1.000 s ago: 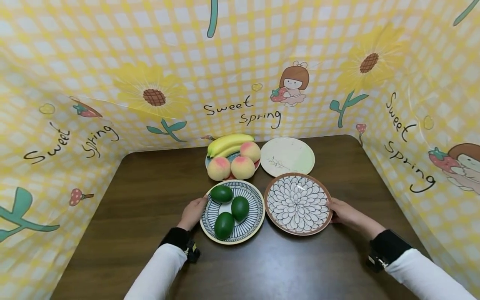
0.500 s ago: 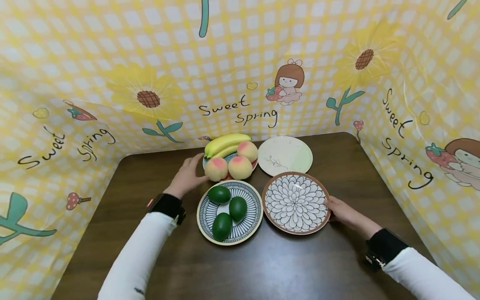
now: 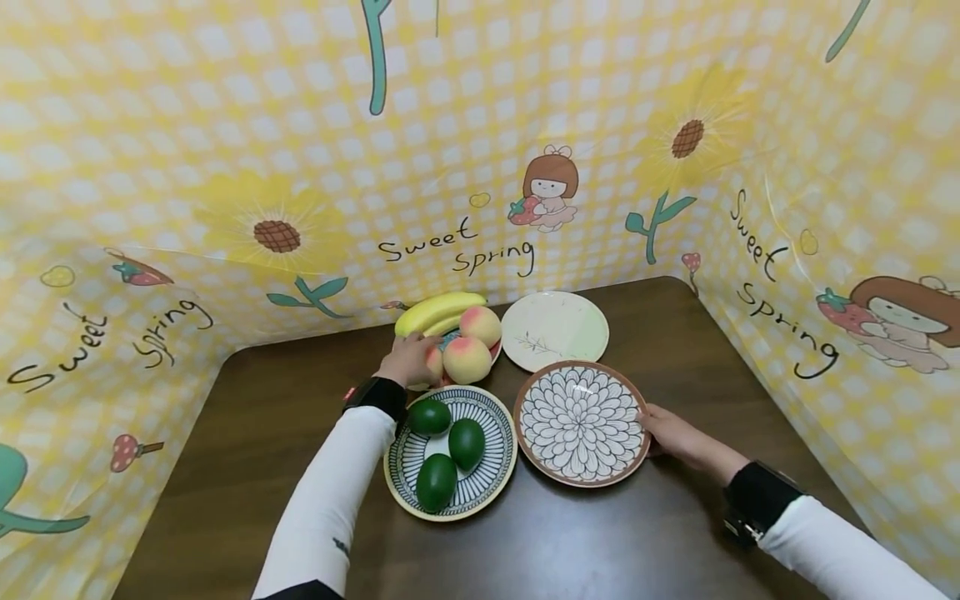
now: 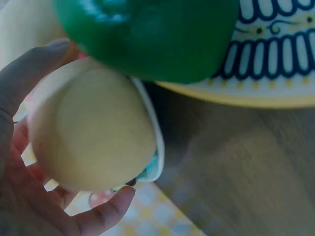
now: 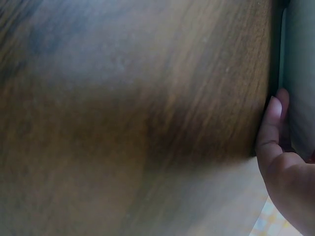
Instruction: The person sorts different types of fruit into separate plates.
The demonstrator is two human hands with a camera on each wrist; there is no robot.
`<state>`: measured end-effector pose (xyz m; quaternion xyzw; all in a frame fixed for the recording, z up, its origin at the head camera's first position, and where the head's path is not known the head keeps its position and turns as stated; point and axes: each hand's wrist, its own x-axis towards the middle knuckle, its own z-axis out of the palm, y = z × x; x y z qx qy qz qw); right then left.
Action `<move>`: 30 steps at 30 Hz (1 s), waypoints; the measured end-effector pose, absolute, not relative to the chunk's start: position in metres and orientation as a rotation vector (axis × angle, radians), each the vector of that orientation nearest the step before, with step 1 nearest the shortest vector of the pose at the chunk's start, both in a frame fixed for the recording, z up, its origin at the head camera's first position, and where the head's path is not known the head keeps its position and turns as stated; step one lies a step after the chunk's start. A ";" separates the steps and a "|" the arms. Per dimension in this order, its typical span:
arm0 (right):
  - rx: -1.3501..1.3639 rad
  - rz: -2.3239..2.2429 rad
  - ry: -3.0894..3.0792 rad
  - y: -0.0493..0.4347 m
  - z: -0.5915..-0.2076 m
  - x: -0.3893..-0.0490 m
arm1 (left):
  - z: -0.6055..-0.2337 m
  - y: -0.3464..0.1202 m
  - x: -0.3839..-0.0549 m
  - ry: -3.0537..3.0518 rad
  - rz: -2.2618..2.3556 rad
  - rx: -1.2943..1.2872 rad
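Dark wood tabletop (image 3: pixel 247 467), yellow-check walls (image 3: pixel 450 125). Left hand (image 3: pixel 405 360), beside the peach (image 4: pixel 93 128) earlier, now curls round it at fruit plate (image 3: pixel 450 338) 8 o'clock; right hand (image 3: pixel 678 435) still grips flower plate (image 3: pixel 581 423) at 3 o'clock.

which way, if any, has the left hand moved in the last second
Yes: against the striped plate, the left hand has moved forward and slightly right, from that plate's left rim to a peach beyond it.

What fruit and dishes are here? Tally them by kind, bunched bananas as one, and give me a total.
Green egg-shaped fruits: 3
Yellow, pink-blushed round peaches: 3
Yellow curved banana bunch: 1
Shallow pale or multicoloured dishes: 4
Total: 11
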<state>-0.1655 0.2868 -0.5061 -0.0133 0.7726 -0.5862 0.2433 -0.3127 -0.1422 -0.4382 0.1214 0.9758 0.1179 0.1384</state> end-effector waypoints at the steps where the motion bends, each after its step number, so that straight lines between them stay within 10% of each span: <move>1: -0.034 -1.603 2.108 0.285 -0.507 -0.165 | -0.442 -0.143 -0.313 2.822 0.325 0.341; 30: 0.007 -1.619 2.176 0.285 -0.512 -0.164 | -0.462 -0.142 -0.312 3.022 0.273 0.484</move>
